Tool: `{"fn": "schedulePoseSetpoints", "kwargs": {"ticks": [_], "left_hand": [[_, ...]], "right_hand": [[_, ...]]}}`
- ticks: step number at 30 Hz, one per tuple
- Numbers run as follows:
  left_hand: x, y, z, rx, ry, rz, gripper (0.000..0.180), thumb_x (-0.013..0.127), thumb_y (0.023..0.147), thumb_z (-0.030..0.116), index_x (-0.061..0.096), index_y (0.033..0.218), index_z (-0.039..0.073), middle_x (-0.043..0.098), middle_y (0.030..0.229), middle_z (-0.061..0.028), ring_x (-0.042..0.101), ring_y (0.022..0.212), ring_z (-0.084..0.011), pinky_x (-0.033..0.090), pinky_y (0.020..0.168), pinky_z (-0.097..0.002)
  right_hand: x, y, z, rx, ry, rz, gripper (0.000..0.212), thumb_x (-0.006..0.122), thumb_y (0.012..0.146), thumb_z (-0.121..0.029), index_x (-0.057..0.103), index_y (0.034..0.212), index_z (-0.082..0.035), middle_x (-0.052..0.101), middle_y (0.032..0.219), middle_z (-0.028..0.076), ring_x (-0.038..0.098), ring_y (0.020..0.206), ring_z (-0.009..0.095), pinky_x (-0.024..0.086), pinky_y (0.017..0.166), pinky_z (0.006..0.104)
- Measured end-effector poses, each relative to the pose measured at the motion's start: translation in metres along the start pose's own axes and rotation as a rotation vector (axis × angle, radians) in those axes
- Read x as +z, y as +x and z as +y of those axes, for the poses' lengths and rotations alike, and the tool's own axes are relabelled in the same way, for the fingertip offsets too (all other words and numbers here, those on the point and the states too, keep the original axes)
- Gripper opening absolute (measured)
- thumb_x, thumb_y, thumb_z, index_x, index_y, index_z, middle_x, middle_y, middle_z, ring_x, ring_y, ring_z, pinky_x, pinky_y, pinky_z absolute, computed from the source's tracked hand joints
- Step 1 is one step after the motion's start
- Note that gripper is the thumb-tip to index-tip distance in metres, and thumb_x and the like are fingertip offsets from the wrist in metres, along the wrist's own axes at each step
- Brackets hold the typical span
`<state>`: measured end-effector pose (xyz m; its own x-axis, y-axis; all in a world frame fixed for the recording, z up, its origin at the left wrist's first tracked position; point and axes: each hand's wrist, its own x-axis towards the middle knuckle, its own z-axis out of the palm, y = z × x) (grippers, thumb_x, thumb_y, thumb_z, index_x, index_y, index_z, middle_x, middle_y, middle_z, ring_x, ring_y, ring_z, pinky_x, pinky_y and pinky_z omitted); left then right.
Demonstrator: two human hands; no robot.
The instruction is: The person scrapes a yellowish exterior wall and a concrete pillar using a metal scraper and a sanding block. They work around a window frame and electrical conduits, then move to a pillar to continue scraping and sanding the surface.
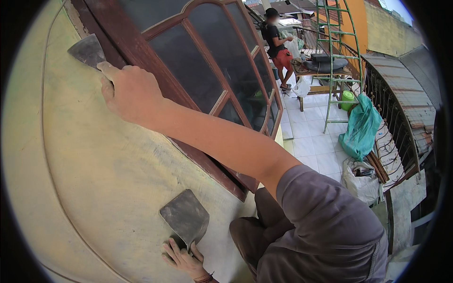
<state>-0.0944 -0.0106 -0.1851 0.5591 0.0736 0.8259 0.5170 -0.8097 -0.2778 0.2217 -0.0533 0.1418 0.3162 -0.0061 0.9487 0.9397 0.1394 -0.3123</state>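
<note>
My right hand [130, 92] is at the upper left, its arm stretched across the view. It grips a putty knife [88, 51], whose dark grey blade lies against the pale yellow wall [104, 174] beside the wooden window frame [141, 61]. Fingers and palm hide the knife's handle. Low in the middle, my left hand [186, 262], with a bracelet at the wrist, holds a wider grey scraper [186, 217] by its lower end. That scraper's broad blade is close to the wall; whether it touches cannot be made out.
A thin cable [45, 122] runs down the wall. Brown window panes [207, 52] stand between wall and tiled floor [311, 122]. Farther off are a green ladder [332, 70], a person [278, 47] by a bench, a teal sack [361, 129], a white bag [361, 181] and a railing [391, 104].
</note>
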Motion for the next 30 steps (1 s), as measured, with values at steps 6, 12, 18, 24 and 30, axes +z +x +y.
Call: {"fn": "schedulePoseSetpoints", "kwargs": {"ticks": [6,12,18,24,30], "left_hand": [[0.004,-0.003,0.004,-0.040,-0.016,-0.008,0.030,0.057,0.101,0.032,0.047,0.090,0.006,0.057,0.138,-0.0231,0.044,0.136,-0.0459,0.020,0.116,-0.0608],[-0.009,-0.017,0.019,-0.099,-0.265,-0.119,0.029,0.057,0.101,0.026,0.050,0.086,0.003,0.058,0.135,-0.0264,0.045,0.135,-0.0488,0.024,0.114,-0.0626],[-0.025,-0.059,0.084,-0.296,-0.779,-0.170,0.026,0.065,0.096,0.019,0.056,0.094,-0.005,0.061,0.123,-0.0321,0.057,0.115,-0.0518,0.042,0.099,-0.0584],[-0.034,-0.063,0.117,-0.458,-0.887,-0.281,0.033,0.067,0.095,0.023,0.057,0.090,-0.008,0.046,0.141,-0.0341,0.050,0.125,-0.0489,0.043,0.098,-0.0536],[-0.035,-0.030,0.131,-0.454,-0.958,-0.099,0.029,0.065,0.096,0.022,0.058,0.093,-0.006,0.054,0.126,-0.0252,0.056,0.109,-0.0389,0.046,0.090,-0.0463]], "right_hand": [[-0.053,-0.199,0.025,0.063,0.017,-0.304,0.042,0.061,0.095,-0.016,0.058,0.136,-0.009,0.056,0.068,0.010,0.055,0.053,0.022,0.044,0.046,0.0349],[-0.182,-0.356,0.024,0.719,0.068,-0.559,0.051,0.066,0.092,-0.031,0.053,0.137,-0.009,0.071,0.096,0.015,0.068,0.081,0.035,0.054,0.076,0.0417],[-0.280,-0.400,0.030,1.307,-0.212,-0.540,0.039,0.077,0.085,-0.034,0.068,0.104,0.000,0.066,0.084,0.011,0.063,0.079,0.020,0.049,0.074,0.0353],[-0.288,-0.381,0.026,1.320,-0.095,-0.399,0.037,0.074,0.087,-0.034,0.068,0.100,0.000,0.065,0.081,0.009,0.060,0.077,0.019,0.048,0.072,0.0348],[-0.273,-0.378,0.013,1.271,0.065,-0.474,0.040,0.074,0.088,-0.037,0.068,0.102,0.001,0.068,0.085,0.009,0.062,0.080,0.017,0.049,0.073,0.0334]]}}
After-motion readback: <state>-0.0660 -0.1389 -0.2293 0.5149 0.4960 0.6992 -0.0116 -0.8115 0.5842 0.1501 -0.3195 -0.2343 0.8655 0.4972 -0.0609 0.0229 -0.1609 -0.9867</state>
